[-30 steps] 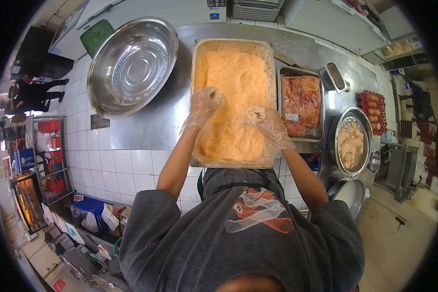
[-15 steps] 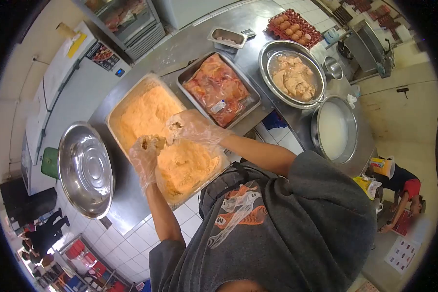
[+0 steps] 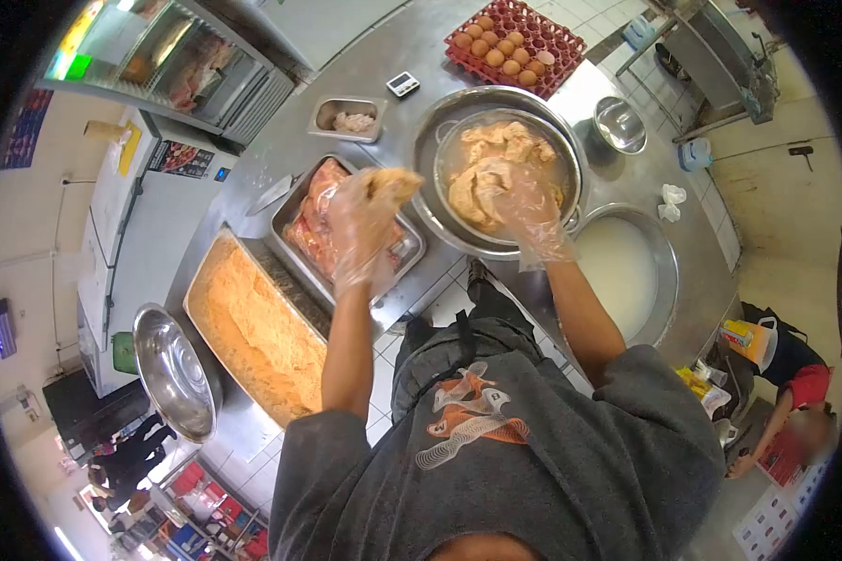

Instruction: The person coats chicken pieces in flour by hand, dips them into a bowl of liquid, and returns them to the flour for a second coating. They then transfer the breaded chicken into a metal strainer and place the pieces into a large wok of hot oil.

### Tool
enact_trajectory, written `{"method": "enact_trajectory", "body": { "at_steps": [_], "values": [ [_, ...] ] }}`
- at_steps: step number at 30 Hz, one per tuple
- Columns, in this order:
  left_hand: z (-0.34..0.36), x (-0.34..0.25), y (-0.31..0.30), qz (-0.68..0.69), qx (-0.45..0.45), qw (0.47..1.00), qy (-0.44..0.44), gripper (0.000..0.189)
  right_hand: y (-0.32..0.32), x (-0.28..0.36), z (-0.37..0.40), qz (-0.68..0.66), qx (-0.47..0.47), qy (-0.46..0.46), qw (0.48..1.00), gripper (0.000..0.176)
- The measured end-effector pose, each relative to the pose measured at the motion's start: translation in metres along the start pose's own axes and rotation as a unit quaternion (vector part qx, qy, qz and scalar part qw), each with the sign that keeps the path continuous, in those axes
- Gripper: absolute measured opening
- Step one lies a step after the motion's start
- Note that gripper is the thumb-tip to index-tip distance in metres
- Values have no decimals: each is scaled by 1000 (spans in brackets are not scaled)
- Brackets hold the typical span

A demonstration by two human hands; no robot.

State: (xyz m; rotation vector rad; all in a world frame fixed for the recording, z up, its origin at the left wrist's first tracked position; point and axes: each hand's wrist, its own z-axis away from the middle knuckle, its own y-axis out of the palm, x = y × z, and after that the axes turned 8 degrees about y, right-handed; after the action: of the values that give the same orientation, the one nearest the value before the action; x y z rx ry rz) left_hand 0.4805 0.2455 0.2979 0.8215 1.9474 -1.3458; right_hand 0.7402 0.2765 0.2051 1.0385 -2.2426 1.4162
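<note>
Both my hands wear clear plastic gloves. My left hand [image 3: 363, 224] is raised above the tray of raw meat [image 3: 301, 213] and holds a crumb-coated piece [image 3: 395, 182] in its fingers. My right hand [image 3: 526, 210] reaches into the metal strainer bowl [image 3: 440, 122] and its fingers curl on a pale chicken piece [image 3: 477, 192] among several others. The long tray of orange breading [image 3: 253, 327] lies to the left, below my left forearm.
A bowl of white liquid [image 3: 627, 266] stands right of the strainer bowl. A red egg tray [image 3: 515, 42], a timer [image 3: 404, 84], a small metal tub [image 3: 346, 117] and a small bowl [image 3: 619, 124] sit further back. A large empty bowl [image 3: 173, 369] is far left. A person in red [image 3: 795, 393] crouches at right.
Both hands left the breading tray and moved right. The left hand now holds a coated piece over the meat tray; the right hand went into the strainer bowl. My view turned right.
</note>
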Motion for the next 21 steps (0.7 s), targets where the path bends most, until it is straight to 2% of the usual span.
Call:
{"method": "enact_trajectory", "body": {
  "at_steps": [2, 4, 7, 8, 11, 13, 15, 16, 18, 19, 21],
  "values": [
    [-23, -2, 62, -43, -3, 999, 21, 16, -15, -36, -10, -19, 42, 87, 995, 29],
    [-39, 8, 123, -46, -10, 997, 58, 19, -34, -51, -23, 30, 135, 195, 971, 29],
    [-47, 41, 199, -36, -44, 990, 131, 24, -13, -77, -14, -21, 26, 200, 979, 28],
    [-43, 56, 217, -44, -46, 984, 164, 23, -6, -84, -4, -19, 24, 204, 978, 28],
    [-17, 83, 235, -32, 112, 984, 133, 23, -7, -80, 20, -9, 27, 196, 980, 28],
    [-5, 65, 216, -25, 121, 981, 148, 28, -28, -60, 25, -1, 45, 170, 984, 27],
    [0, 53, 197, 0, 128, 981, 146, 31, -42, -60, 21, -68, 102, 237, 964, 32],
    [0, 53, 195, -32, 125, 981, 143, 36, -45, -62, 21, -102, 130, 268, 949, 35],
    [0, 53, 198, -96, 118, 979, 137, 45, -30, -81, 9, -3, 81, 137, 987, 40],
    [-1, 53, 205, -155, 113, 967, 165, 50, -19, -91, -3, 47, 55, 68, 995, 42],
    [-9, 58, 229, -271, 100, 932, 220, 59, 10, -98, -34, 107, 87, 84, 987, 43]
  ]
}}
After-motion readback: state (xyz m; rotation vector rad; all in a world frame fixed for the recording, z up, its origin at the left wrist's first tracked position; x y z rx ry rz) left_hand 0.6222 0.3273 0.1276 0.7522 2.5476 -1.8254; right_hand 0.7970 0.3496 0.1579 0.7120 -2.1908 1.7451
